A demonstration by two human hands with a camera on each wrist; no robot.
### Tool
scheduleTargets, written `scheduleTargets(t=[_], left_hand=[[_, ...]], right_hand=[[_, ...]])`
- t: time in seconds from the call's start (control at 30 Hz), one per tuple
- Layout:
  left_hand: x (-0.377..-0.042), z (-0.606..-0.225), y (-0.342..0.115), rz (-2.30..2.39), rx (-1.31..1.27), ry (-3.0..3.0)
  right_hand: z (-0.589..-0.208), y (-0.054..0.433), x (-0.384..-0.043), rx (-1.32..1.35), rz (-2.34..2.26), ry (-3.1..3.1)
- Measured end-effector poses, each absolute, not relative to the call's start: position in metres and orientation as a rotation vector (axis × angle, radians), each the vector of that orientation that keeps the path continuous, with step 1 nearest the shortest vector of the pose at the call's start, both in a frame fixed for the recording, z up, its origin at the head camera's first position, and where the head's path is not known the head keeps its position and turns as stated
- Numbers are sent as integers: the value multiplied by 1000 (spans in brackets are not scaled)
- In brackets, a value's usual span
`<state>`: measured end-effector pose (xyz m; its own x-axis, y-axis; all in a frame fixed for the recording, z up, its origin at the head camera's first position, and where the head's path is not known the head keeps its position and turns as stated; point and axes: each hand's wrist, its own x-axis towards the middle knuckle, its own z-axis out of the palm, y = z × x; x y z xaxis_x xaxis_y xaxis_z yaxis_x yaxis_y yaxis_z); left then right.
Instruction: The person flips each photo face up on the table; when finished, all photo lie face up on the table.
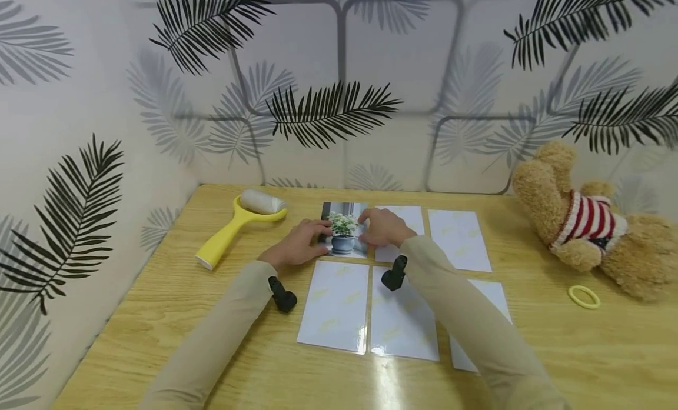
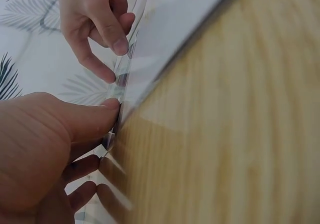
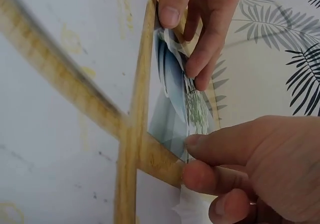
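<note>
A photo card [image 1: 343, 246] with white flowers in a blue pot lies at the back of the wooden table, picture side up. My left hand [image 1: 302, 243] holds its left edge, thumb nearer me and fingers along the side. At the opposite edge my right hand [image 1: 385, 226] pinches it between thumb and index finger, as the right wrist view shows with the hand [image 3: 270, 169] close up. A white card [image 1: 339, 304] lies just in front of the photo. Another white card [image 1: 405, 325] sits beside that one, partly under my right forearm.
More white cards lie to the right, including one at the back [image 1: 459, 239] and one partly covered by my right sleeve [image 1: 489, 298]. A yellow-handled lint roller [image 1: 228, 236] is at the left. A teddy bear [image 1: 588, 227] and a yellow ring [image 1: 584, 297] lie at the right.
</note>
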<state>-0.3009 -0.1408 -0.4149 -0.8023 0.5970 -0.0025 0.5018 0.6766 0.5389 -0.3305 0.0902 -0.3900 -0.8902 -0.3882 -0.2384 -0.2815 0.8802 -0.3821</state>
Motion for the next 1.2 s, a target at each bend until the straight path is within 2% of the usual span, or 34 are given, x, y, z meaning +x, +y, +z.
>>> scheduleTargets(t=[0.27, 0.5, 0.87, 1.2], left_hand=[[-300, -414, -140, 836, 957, 2724], [-294, -412, -126, 899, 921, 2798], [-289, -408, -68, 877, 1152, 2806], [-293, -413, -34, 796, 1104, 2800]], right_hand=[[-390, 120, -321, -575, -731, 2763], [-391, 161, -313, -445, -860, 2833], [-393, 200, -309, -211, -988, 2822], [-390, 212, -307, -181, -999, 2796]])
